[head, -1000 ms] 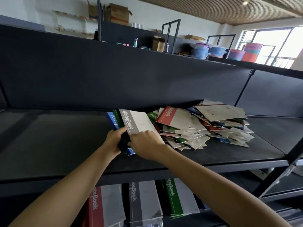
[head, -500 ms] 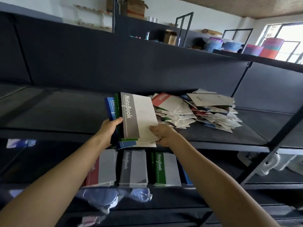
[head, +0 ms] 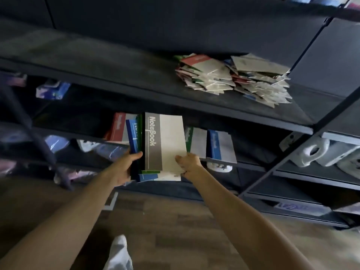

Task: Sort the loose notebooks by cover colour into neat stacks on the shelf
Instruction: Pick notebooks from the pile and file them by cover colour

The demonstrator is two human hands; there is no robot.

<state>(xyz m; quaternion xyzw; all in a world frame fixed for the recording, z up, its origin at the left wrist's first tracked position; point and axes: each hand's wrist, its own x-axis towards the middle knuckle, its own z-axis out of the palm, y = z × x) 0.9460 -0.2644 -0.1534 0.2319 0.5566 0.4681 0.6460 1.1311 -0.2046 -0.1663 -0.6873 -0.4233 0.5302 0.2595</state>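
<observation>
Left hand [head: 124, 168] and right hand [head: 190, 164] grip the notebook bundle [head: 164, 145] at its near end; its long axis points toward the sorted stacks [head: 221, 146] on the lower shelf [head: 251, 166].

The dark grey metal upper shelf [head: 116, 75] in front of me carries a loose heap of red, green, blue and grey-white paper notebooks [head: 233, 78] toward its right end, close to the back panel; the covers lie crooked over one another. On the dark lower shelf [head: 251, 164] beneath it three flat stacks lie side by side near the front edge: a red-and-grey notebook stack [head: 117, 127] on the left, then a green-and-grey notebook stack [head: 196, 139], then a blue-and-grey notebook stack [head: 220, 147] just beside it. Blurred plastic-wrapped blue packets [head: 109, 151] lie toward that shelf's left end. Below everything runs the brown wood-pattern floor [head: 175, 221].
</observation>
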